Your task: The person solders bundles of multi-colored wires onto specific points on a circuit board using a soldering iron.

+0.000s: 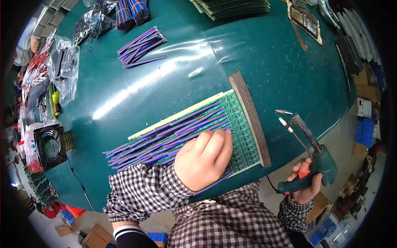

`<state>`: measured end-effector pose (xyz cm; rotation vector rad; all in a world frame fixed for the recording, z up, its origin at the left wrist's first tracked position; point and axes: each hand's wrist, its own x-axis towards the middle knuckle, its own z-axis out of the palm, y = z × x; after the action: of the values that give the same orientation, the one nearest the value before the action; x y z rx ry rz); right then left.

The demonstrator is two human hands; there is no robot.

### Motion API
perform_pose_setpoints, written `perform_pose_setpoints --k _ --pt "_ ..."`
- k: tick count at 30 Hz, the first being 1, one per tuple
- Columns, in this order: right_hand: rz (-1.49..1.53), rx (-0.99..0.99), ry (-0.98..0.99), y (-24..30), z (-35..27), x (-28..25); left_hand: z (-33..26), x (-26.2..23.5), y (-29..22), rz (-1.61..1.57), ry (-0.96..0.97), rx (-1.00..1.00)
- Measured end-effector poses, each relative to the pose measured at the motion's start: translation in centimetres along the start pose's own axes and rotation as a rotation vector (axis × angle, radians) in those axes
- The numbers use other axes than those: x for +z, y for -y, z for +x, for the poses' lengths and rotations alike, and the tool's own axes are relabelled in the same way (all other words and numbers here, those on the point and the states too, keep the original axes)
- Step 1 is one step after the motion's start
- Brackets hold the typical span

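A green circuit board panel (244, 140) lies on the table in front of me, with rows of blue, pink and black wires (165, 136) running left from it. My left hand (204, 159) rests over these wires, fingers curled and pressed together at the wire ends by the board; the fingertips are partly hidden. In my right hand (304, 177), right of the panel, is a dark green soldering gun (328, 165) with an orange-red trigger. Its metal tip (284, 112) points up and left, apart from the board. A brown bar (251, 120) lies along the panel's right edge.
Loose wires (141, 46) lie farther back, with bundled wires (131, 12) behind them. A stack of circuit boards (231, 8) stands at the far edge. A black fan (50, 147) is at the left, below clear plastic bags (64, 70). A metal tray (305, 20) sits far right.
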<state>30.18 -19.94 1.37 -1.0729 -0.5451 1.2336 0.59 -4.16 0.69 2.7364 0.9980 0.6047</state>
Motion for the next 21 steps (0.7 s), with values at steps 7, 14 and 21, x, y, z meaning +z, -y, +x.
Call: perform_pose_setpoints --k 7,14,21 --pt "-0.351 0.084 0.076 1.1 -1.2 1.7 0.1 0.0 -0.1 -0.024 -0.044 -0.022" --pt "-0.603 0.156 0.084 1.5 -1.9 3.1 0.3 0.0 -0.1 -0.089 -0.017 -0.059" --pt "-0.987 0.047 0.086 1.2 -1.2 4.6 0.2 0.1 -0.1 -0.121 -0.021 -0.079"
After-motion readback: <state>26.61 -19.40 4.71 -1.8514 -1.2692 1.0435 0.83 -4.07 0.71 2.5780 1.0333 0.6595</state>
